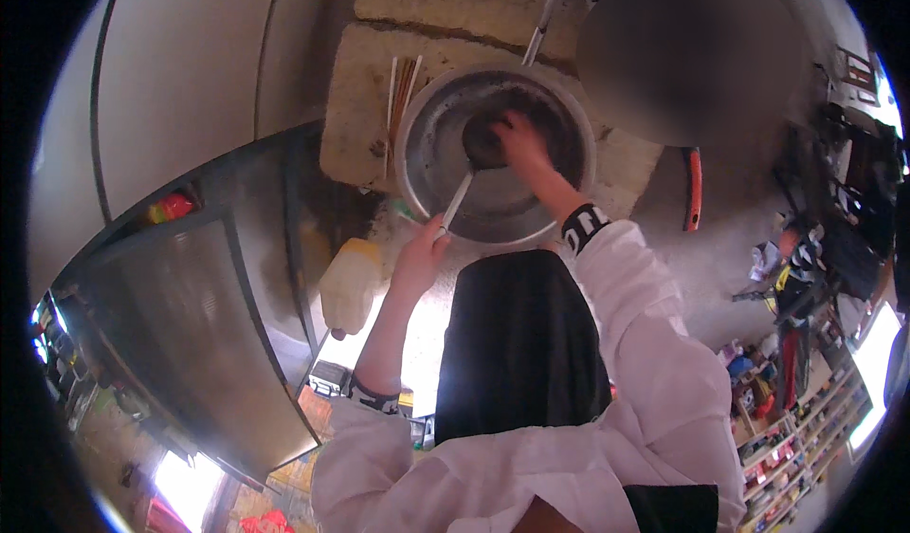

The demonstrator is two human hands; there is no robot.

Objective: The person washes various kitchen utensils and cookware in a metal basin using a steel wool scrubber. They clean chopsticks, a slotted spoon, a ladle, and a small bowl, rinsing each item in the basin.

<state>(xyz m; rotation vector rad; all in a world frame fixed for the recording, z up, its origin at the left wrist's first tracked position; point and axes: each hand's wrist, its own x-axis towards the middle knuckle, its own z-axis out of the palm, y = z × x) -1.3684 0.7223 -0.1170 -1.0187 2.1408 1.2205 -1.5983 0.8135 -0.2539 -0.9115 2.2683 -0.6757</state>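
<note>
A wide metal basin [417, 187] sits in front of me. Inside it lies a ladle with a dark, round bowl [482, 144] and a pale, straight handle [459, 199]. My left hand [417, 258] is closed round the handle's near end, just outside the basin's near left rim. My right hand [523, 149] reaches over the basin's near right rim, its bent fingers against the ladle's dark bowl. Whatever may be under those fingers is hidden. Liquid in the basin cannot be made out clearly.
Several thin sticks [403, 101] lie left of the basin on a pale stone slab [355, 106]. A long metal handle [543, 26] rises behind its rim. A yellowish plastic jug [349, 286] stands near my left forearm. At right is an orange-handled tool [695, 192]; a blurred patch covers the upper right.
</note>
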